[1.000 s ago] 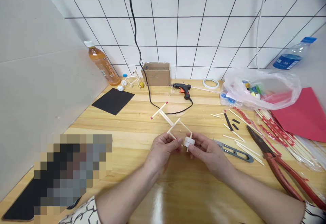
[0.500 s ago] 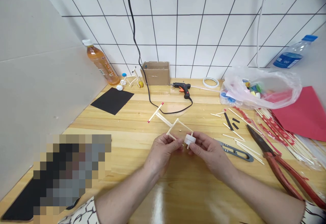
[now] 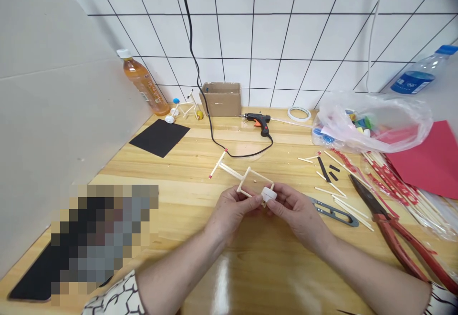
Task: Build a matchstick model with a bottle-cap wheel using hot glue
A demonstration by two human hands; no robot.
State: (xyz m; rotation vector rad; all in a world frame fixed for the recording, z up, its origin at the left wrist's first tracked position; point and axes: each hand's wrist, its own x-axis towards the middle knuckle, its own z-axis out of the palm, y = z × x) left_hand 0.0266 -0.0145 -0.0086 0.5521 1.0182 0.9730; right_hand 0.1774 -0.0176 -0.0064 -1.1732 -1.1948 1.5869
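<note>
Between my hands, low over the table, is a frame of thin wooden sticks [image 3: 232,170], with a red-tipped crosspiece at its far end. A white bottle cap [image 3: 269,194] sits at the frame's near end. My left hand [image 3: 232,212] is closed, pinching the near part of the stick frame, its thumb beside the cap. My right hand [image 3: 295,210] is closed too, with thumb and fingers on the white cap. The fingertips hide how the cap and sticks meet.
At the back stand a glue gun [image 3: 260,120], a cardboard box [image 3: 222,100] and an orange drink bottle [image 3: 145,86]. To the right lie grey thread snips [image 3: 334,211], red-handled shears [image 3: 388,224], loose sticks and a plastic bag [image 3: 375,124] of caps. Black paper [image 3: 160,137] lies left.
The white cap has tilted slightly, and my left thumb has come closer to it. The whole view has shifted a little; both hands stay on the frame and cap.
</note>
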